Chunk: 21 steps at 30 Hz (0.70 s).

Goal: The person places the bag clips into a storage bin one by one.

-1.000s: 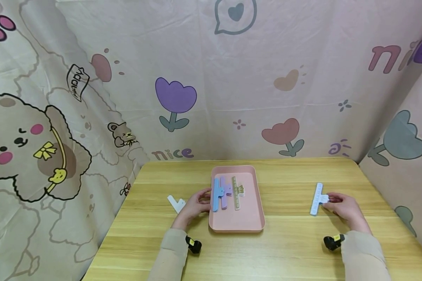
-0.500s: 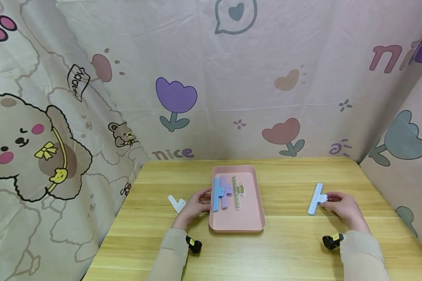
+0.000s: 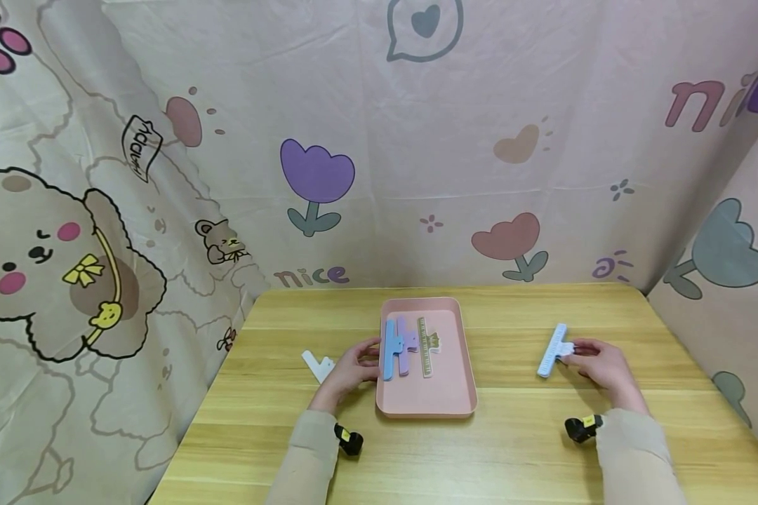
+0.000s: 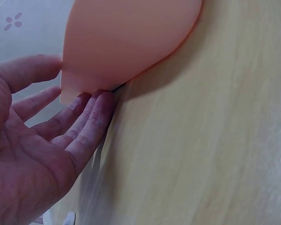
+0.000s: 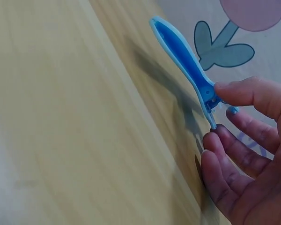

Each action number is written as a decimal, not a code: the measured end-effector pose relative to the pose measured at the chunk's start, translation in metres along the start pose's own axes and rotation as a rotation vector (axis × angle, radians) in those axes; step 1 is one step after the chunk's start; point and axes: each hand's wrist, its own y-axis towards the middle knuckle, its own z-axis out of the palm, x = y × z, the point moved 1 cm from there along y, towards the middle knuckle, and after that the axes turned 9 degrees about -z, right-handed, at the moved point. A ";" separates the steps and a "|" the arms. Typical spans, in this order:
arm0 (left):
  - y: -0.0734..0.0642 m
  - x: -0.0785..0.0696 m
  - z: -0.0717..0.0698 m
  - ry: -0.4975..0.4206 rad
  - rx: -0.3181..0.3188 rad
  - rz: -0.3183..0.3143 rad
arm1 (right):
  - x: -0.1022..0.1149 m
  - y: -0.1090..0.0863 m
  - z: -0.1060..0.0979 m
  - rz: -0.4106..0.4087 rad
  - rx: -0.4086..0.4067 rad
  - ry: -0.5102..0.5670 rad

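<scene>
Head view evenly bright and sharp, diffuse light, pale sheen on table, wrist views dimmer, wood grain soft, whitish glare at one side, soft-edged shadows beside tray and clip

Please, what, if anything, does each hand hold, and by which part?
The right hand pinches the light blue clip by its small handle. The left hand only touches the pink tray, at its left side.
</scene>
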 end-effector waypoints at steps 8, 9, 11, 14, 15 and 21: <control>-0.001 -0.001 0.000 -0.002 0.000 -0.002 | 0.011 0.009 0.018 -0.022 -0.017 0.139; -0.001 -0.001 0.000 -0.002 0.000 -0.004 | 0.013 0.010 0.021 -0.027 -0.019 0.159; -0.001 -0.001 0.000 -0.001 -0.002 -0.008 | 0.018 0.012 0.026 -0.037 -0.022 0.191; -0.001 0.000 -0.001 -0.002 -0.004 -0.012 | 0.026 0.015 0.033 -0.073 -0.017 0.200; 0.000 0.000 -0.001 -0.002 -0.005 -0.014 | 0.029 0.016 0.035 -0.085 -0.014 0.196; 0.000 0.000 -0.001 -0.005 -0.006 -0.015 | 0.045 0.023 0.046 -0.124 0.021 0.194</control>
